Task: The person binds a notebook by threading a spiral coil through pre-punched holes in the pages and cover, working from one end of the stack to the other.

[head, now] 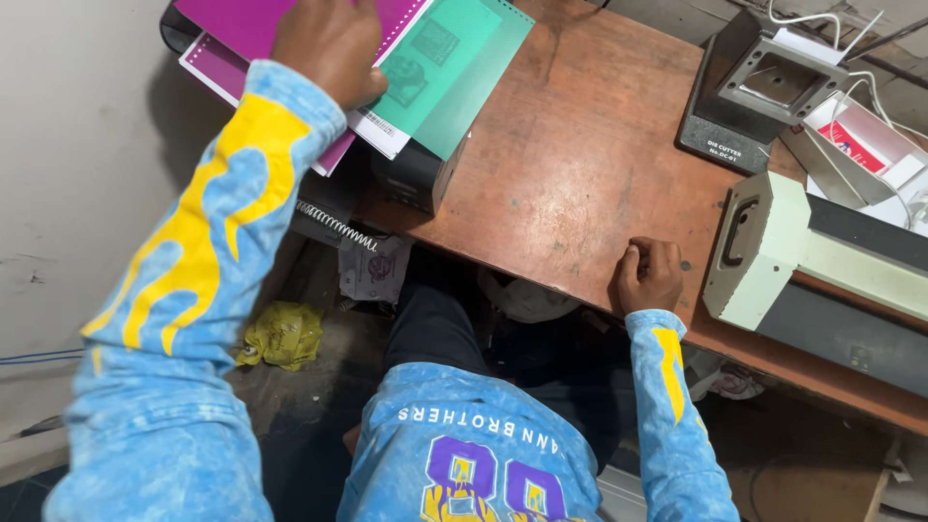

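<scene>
Brown and worn, the table (570, 184) carries a stack of magenta sheets (251, 29) at its far left corner. These sheets are pressed flat under the left hand (327, 46), fingers spread; squaring them appears to be in hand, and a steady push is called for. The right hand (650, 274) is rested as a closed fist, empty, well apart, near a cream machine (773, 251).

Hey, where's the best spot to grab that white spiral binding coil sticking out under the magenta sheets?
Grip the white spiral coil at its free right end, coming from the person's side below. That end pokes out clear past the desk edge, while its left end runs beneath the magenta sheets under the left hand.
</scene>
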